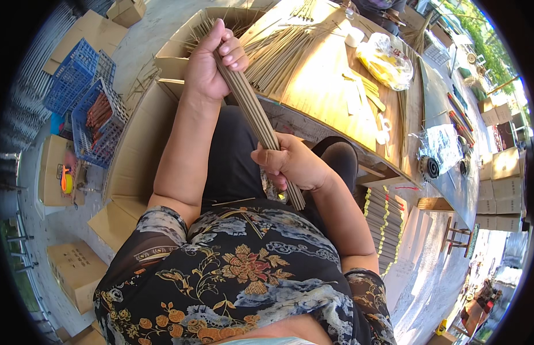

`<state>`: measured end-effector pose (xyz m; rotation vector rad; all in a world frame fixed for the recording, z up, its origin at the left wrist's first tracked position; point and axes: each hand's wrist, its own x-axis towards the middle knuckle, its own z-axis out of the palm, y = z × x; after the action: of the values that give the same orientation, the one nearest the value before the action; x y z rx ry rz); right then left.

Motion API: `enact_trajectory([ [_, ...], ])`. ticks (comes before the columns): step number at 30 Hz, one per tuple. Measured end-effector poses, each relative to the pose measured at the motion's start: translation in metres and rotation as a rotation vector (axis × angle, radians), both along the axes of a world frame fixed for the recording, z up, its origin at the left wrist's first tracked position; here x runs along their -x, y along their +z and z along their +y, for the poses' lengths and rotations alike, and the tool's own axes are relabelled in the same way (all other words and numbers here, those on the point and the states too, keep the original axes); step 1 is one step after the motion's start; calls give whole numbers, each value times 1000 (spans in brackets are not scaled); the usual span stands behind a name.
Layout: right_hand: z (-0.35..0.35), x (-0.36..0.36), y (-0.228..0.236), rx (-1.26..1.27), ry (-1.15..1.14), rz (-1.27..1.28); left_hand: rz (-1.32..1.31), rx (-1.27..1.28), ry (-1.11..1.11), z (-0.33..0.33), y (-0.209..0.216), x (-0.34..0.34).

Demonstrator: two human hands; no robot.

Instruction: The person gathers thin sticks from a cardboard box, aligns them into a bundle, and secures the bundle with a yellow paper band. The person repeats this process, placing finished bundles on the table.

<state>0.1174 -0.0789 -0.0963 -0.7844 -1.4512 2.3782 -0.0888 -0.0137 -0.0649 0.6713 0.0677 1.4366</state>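
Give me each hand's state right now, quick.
Left hand: closed, holding a bundle of sticks near its far end.
Right hand: closed, holding the same bundle near its other end.

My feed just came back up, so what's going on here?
The person's left hand is closed around the upper part of a bundle of thin brown sticks, and the right hand is closed lower down on it. The bundle slants, held off the wooden table. Loose sticks lie on that table, along with a clear plastic bag of something yellow.
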Motion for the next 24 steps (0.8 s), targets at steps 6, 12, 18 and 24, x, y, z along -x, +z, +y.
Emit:
enact_trajectory([
  [6, -1, 3, 4, -297, -103, -115, 260, 255, 179, -54, -18, -65],
  [12, -2, 7, 9, -353, -104, -197, 141, 252, 158, -59, -25, -59],
  [18, 4, -2, -7, -888, -381, -93, 257, 173, 328, -59, -24, -55],
  [24, 0, -2, -3, -1007, -522, -230, 344, 135, 424, -59, -28, -57],
])
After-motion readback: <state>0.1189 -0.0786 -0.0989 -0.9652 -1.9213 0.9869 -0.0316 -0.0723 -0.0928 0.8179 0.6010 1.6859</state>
